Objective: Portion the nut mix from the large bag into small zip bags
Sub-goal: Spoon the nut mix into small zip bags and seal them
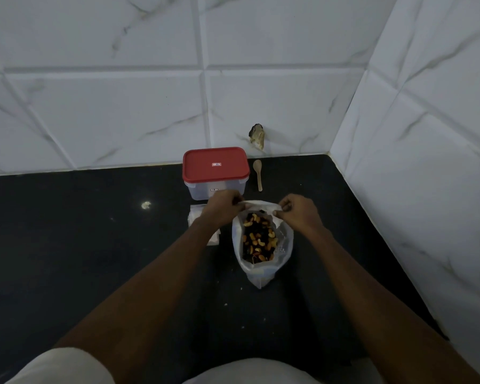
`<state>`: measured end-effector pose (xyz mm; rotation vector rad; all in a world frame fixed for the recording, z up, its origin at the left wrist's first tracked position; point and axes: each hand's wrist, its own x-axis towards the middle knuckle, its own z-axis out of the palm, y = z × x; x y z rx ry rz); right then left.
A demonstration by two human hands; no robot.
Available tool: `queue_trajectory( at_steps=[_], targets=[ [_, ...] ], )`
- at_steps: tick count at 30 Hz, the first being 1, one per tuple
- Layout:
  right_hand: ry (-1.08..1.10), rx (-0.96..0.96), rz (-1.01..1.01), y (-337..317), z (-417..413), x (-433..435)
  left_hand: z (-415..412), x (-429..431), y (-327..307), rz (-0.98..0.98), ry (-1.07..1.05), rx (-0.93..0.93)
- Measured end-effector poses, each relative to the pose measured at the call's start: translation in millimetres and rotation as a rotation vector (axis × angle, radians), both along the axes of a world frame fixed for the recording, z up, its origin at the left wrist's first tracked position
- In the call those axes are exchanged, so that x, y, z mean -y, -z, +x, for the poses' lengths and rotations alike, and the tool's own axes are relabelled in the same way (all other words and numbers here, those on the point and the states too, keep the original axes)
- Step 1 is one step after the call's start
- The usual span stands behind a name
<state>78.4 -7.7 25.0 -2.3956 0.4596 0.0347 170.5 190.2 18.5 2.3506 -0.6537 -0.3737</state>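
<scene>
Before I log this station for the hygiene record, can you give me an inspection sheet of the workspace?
Surface: black countertop, with a white smear and a few small crumbs.
Job's things: large bag stands open with nut mix inside; a pale flat stack, probably the small zip bags, lies partly under the left forearm.
Clutter: container with a red lid on, and a wooden spoon, both behind the bag.
Grippers: left hand and right hand each pinch the bag's rim.
Cables: nothing seen.
Surroundings: tiled wall on two sides, with one chipped patch above the counter.
</scene>
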Motion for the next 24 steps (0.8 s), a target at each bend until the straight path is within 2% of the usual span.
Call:
queue_trajectory(
  at_steps=[2, 5, 7, 13, 16, 19, 22, 23, 24],
  targets=[
    [0.013, -0.033, -0.012, 0, 1, -2, -3, 0, 1, -0.052, -0.059, -0.051],
    [0.022, -0.026, 0.076, -1, 4, -11, -8, 7, -2, -0.215, -0.164, -0.292],
    [0.014, -0.037, 0.121, -3, 6, -15, -12, 12, -5, -0.243, -0.177, -0.411],
    [-0.017, -0.062, 0.053, -2, 10, -19, -16, 19, -7, -0.167, -0.201, -0.411],
    [0.036, -0.062, 0.147, 2, 14, -20, -17, 23, -14, -0.167, -0.238, -0.488],
    [0.135, -0.120, 0.376, 1, 15, -22, -14, 19, -15, -0.285, -0.378, -0.740],
    [0.281, -0.239, 0.943, 3, 10, -21, -14, 12, -13, -0.425, -0.498, -0.964],
    [0.312, -0.273, 1.047, 5, 9, -20, -14, 12, -11, -0.432, -0.524, -0.992],
    [0.318, -0.294, 1.054, 7, 9, -18, -15, 11, -9, -0.430, -0.531, -1.003]
  ],
)
